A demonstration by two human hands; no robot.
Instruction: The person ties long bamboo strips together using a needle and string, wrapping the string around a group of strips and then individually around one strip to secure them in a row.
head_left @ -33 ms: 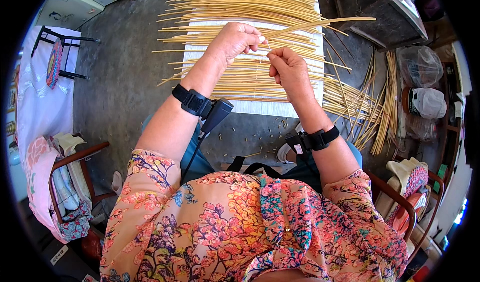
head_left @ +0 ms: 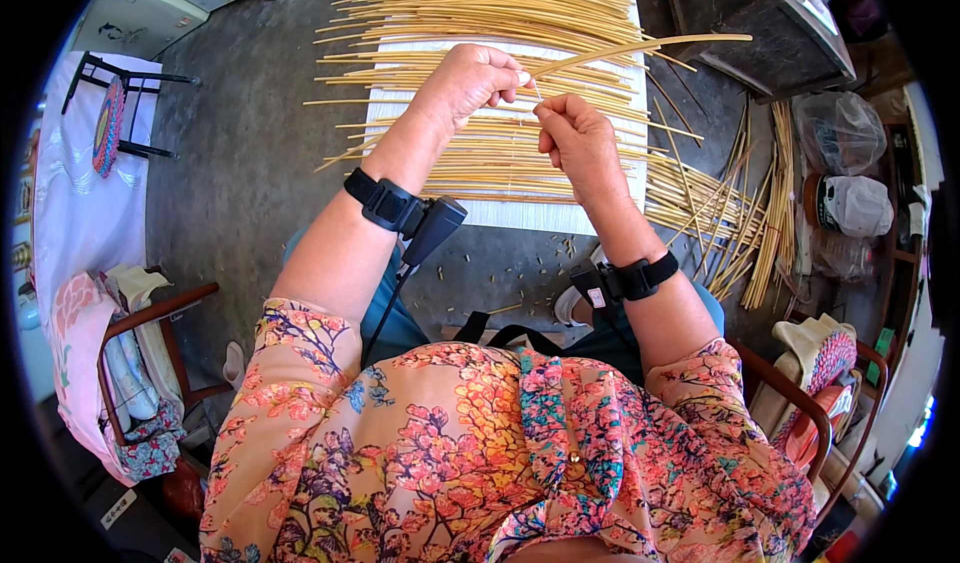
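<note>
Label, white point(head_left: 596, 296), on black wrist unit point(head_left: 583, 279): print illegible. Single cane point(head_left: 640, 47), above white table point(head_left: 540, 216): end pinched in left hand point(head_left: 468, 85). Right hand point(head_left: 582, 141): fingertips closed on thin pale strand point(head_left: 539, 91). Cane rows point(head_left: 530, 5) beneath; loose canes point(head_left: 772, 213) right; dark cabinet point(head_left: 755, 33) beyond.

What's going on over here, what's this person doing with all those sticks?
Someone in a floral top is holding a long, curved stick in their left hand. Their right hand pinches what looks like a thin pale strand stretched between the hands. Below, rows of golden sticks lie across a white table, with more sticks on the floor to the right.
</note>
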